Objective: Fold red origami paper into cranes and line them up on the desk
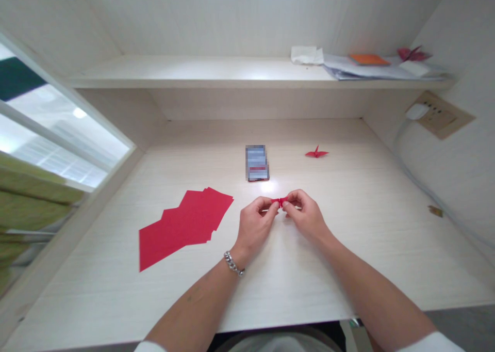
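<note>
Between my two hands is a small piece of folded red paper point(281, 203), held just above the desk. My left hand point(257, 220) pinches its left end between thumb and fingers. At the other end, my right hand point(305, 215) grips it the same way. Fingertips cover much of the paper, so its exact shape is hidden. A fanned stack of red paper sheets point(185, 220) lies to the left of my left hand. Beyond my right hand a finished red paper crane point(316, 153) rests on the desk with its wings spread.
A phone point(257, 163) lies beyond my hands. The shelf point(185, 69) above bears papers point(336, 67), an orange pad point(369, 59) and a red folded paper flower or crane point(413, 54). At right, a cable point(417, 181) runs from the wall socket point(441, 115).
</note>
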Action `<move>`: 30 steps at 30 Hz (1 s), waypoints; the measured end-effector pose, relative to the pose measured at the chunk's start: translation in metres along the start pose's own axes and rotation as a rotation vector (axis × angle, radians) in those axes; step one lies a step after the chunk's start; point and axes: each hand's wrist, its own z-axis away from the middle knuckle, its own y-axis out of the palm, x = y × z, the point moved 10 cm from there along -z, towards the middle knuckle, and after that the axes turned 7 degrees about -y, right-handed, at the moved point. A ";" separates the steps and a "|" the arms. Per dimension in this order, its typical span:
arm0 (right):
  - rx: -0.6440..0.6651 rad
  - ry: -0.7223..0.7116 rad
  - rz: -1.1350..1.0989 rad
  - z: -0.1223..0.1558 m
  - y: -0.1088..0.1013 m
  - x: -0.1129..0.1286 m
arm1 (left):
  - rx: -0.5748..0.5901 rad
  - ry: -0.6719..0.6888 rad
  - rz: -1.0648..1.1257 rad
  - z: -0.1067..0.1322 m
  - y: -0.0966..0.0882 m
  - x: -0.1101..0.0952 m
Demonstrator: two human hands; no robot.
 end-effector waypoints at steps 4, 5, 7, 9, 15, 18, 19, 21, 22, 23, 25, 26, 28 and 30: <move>0.052 -0.042 0.092 -0.001 0.003 0.003 | -0.015 0.070 -0.117 0.004 -0.001 -0.011; 0.063 -0.037 0.103 -0.001 0.003 0.001 | -0.019 0.079 -0.126 0.004 -0.001 -0.012; 0.084 -0.016 0.116 -0.003 0.003 -0.004 | -0.022 0.092 -0.133 0.005 -0.002 -0.014; 0.099 0.003 0.128 -0.005 0.002 -0.009 | -0.022 0.099 -0.137 0.005 -0.002 -0.014; 0.170 -0.003 0.199 -0.004 0.005 -0.007 | 0.012 0.107 -0.110 0.003 0.000 -0.011; 0.147 -0.002 0.128 -0.003 0.005 -0.005 | -0.033 0.077 -0.027 -0.002 -0.007 -0.005; 0.138 -0.004 0.108 -0.002 0.005 -0.004 | -0.044 0.063 -0.019 -0.003 -0.008 -0.003; 0.132 -0.041 0.126 -0.002 0.005 0.003 | -0.027 0.048 -0.049 -0.005 -0.007 -0.001; 0.136 -0.078 0.162 -0.001 0.005 0.008 | -0.007 0.047 -0.077 -0.005 -0.005 -0.001; 0.141 -0.122 0.206 -0.001 0.006 0.014 | 0.013 0.048 -0.106 -0.005 -0.002 -0.001; 0.155 -0.204 0.281 0.001 0.008 0.025 | 0.040 0.044 -0.158 -0.004 0.000 0.000; 0.162 -0.235 0.307 0.002 0.009 0.029 | 0.047 0.038 -0.177 -0.004 0.001 0.000; 0.174 -0.271 0.335 0.003 0.010 0.033 | 0.065 0.029 -0.200 -0.004 0.002 0.001; 0.185 -0.271 0.322 0.002 0.011 0.032 | 0.090 0.025 -0.206 -0.004 0.003 0.001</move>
